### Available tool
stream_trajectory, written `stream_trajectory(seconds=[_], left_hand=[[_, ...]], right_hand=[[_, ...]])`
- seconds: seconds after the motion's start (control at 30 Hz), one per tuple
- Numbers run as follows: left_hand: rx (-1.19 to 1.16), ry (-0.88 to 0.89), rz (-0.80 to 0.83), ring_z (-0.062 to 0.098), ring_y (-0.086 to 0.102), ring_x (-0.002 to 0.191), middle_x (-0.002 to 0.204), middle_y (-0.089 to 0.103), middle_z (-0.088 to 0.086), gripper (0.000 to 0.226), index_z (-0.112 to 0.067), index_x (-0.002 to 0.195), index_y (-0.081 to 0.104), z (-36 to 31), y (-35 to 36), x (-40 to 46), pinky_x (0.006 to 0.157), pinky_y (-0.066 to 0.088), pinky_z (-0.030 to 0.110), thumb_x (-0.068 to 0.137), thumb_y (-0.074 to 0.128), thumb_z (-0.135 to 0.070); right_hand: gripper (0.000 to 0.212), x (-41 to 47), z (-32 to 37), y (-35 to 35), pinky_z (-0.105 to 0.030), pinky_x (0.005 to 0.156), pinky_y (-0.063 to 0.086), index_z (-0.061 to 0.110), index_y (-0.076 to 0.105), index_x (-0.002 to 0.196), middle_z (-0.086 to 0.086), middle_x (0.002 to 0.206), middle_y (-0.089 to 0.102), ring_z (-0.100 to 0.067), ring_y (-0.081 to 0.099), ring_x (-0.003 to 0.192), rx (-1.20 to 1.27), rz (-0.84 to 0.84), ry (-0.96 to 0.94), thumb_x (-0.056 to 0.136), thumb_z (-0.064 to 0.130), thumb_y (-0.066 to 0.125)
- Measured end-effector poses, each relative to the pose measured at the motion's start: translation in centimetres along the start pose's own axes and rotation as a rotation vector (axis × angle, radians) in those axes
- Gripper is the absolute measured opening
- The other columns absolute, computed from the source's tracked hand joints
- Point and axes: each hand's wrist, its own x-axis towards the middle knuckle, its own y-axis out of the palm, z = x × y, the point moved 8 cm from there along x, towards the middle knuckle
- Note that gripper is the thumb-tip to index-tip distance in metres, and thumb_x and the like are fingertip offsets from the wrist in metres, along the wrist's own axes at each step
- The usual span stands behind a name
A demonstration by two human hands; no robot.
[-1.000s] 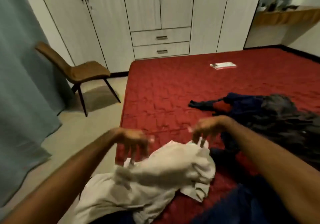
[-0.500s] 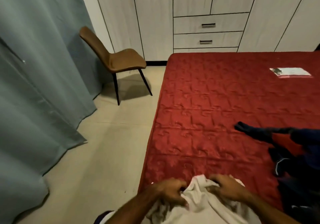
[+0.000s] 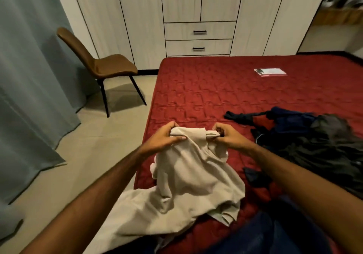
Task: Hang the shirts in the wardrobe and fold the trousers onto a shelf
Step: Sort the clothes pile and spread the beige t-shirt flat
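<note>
Left hand (image 3: pixel 166 139) grips one end of the beige garment's (image 3: pixel 188 177) upper edge; right hand (image 3: pixel 225 136) pinches the other end, and the rest of the cloth trails down over the red bed's (image 3: pixel 206 96) corner. Further right, a heap of dark clothes (image 3: pixel 314 142) lies untouched on the bed. Behind, the wardrobe (image 3: pixel 200 2) doors are closed. By my judgement the task has barely begun: nothing is hung or folded yet.

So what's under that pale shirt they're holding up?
The red bed shows around the pale shirt, whose lower part lies on it and spills over the edge. Both the left hand and right hand grip its top. Whatever lies beneath the cloth is covered.
</note>
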Motion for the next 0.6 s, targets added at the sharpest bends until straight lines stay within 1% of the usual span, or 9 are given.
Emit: stream_trajectory(seconds=[0.07, 0.13, 0.2, 0.27, 0.33, 0.4, 0.47, 0.57, 0.6], left_hand=[[0.177, 0.128, -0.169, 0.007, 0.055, 0.075, 0.081, 0.060, -0.004, 0.031, -0.018, 0.086, 0.054, -3.2, -3.1, -0.9, 0.070, 0.048, 0.038, 0.081, 0.073, -0.042], [0.250, 0.211, -0.395, 0.010, 0.055, 0.075, 0.082, 0.060, -0.002, 0.022, -0.015, 0.087, 0.054, -6.1, -7.1, -1.5, 0.071, 0.047, 0.040, 0.084, 0.070, -0.029], [0.264, 0.227, -0.602, 0.014, 0.057, 0.077, 0.083, 0.062, -0.002, 0.012, -0.016, 0.090, 0.054, -8.2, -10.8, -2.5, 0.070, 0.050, 0.042, 0.088, 0.066, -0.016], [0.336, 0.194, -0.713, 0.017, 0.059, 0.079, 0.085, 0.063, -0.004, 0.009, -0.020, 0.091, 0.054, -9.2, -12.8, -3.2, 0.071, 0.052, 0.043, 0.089, 0.062, -0.018], [0.425, 0.166, -0.759, 0.019, 0.060, 0.081, 0.087, 0.064, -0.004, 0.009, -0.022, 0.092, 0.055, -9.7, -13.4, -4.0, 0.074, 0.053, 0.042, 0.090, 0.063, -0.019], [0.403, 0.171, -0.811, 0.019, 0.060, 0.082, 0.089, 0.064, 0.001, 0.010, -0.018, 0.092, 0.056, -10.2, -14.3, -5.1, 0.073, 0.053, 0.040, 0.090, 0.063, -0.011], [0.350, 0.182, -0.875, 0.021, 0.061, 0.086, 0.092, 0.064, 0.003, 0.014, -0.018, 0.091, 0.058, -10.6, -15.8, -5.9, 0.074, 0.053, 0.037, 0.090, 0.064, -0.006], [0.406, 0.194, -0.897, 0.022, 0.060, 0.090, 0.095, 0.062, 0.005, 0.015, -0.017, 0.091, 0.064, -11.1, -17.4, -6.4, 0.078, 0.053, 0.035, 0.091, 0.063, -0.002], [0.438, 0.202, -0.881, 0.022, 0.060, 0.091, 0.095, 0.061, 0.006, 0.016, -0.015, 0.092, 0.066, -11.3, -17.6, -6.4, 0.079, 0.054, 0.036, 0.090, 0.062, 0.000]], right_hand=[[0.022, -0.3, 3.3, -1.0, -0.022, 0.061, 0.041, 0.016, 0.054, 0.086, 0.008, 0.075, 0.056, 0.000, 0.051, 0.067, 0.007, -0.037, -0.051, 0.088, 0.001, 0.069], [0.018, -0.3, 6.4, -1.6, -0.020, 0.064, 0.044, 0.015, 0.058, 0.093, 0.009, 0.082, 0.061, 0.000, 0.055, 0.070, -0.014, -0.033, -0.099, 0.088, 0.013, 0.075], [0.030, -1.1, 7.8, -0.2, -0.022, 0.071, 0.052, 0.014, 0.065, 0.104, 0.006, 0.095, 0.068, -0.003, 0.063, 0.081, -0.084, 0.122, -0.070, 0.083, 0.028, 0.080], [0.036, -2.5, 7.0, 1.5, -0.027, 0.074, 0.056, 0.011, 0.069, 0.106, 0.004, 0.096, 0.071, -0.008, 0.067, 0.086, -0.128, 0.283, 0.064, 0.080, 0.033, 0.082], [0.025, -3.7, 6.5, 2.2, -0.027, 0.071, 0.055, 0.010, 0.070, 0.095, 0.005, 0.088, 0.071, -0.009, 0.066, 0.082, -0.129, 0.376, 0.117, 0.080, 0.026, 0.083], [0.016, -4.1, 6.6, 1.9, -0.028, 0.075, 0.053, 0.011, 0.070, 0.091, 0.005, 0.088, 0.070, -0.009, 0.065, 0.084, -0.098, 0.437, 0.095, 0.081, 0.015, 0.082], [0.025, -3.9, 6.2, 0.2, -0.033, 0.079, 0.052, 0.009, 0.070, 0.101, 0.001, 0.095, 0.071, -0.013, 0.066, 0.089, -0.071, 0.391, 0.105, 0.081, 0.017, 0.082], [0.059, -3.3, 6.2, -2.9, -0.038, 0.075, 0.049, 0.005, 0.066, 0.107, -0.002, 0.094, 0.066, -0.016, 0.063, 0.087, -0.031, 0.136, 0.082, 0.074, 0.051, 0.082], [0.064, -3.3, 6.6, -3.8, -0.038, 0.075, 0.050, 0.004, 0.067, 0.105, -0.002, 0.092, 0.067, -0.017, 0.063, 0.085, -0.012, 0.063, 0.058, 0.072, 0.057, 0.081]])
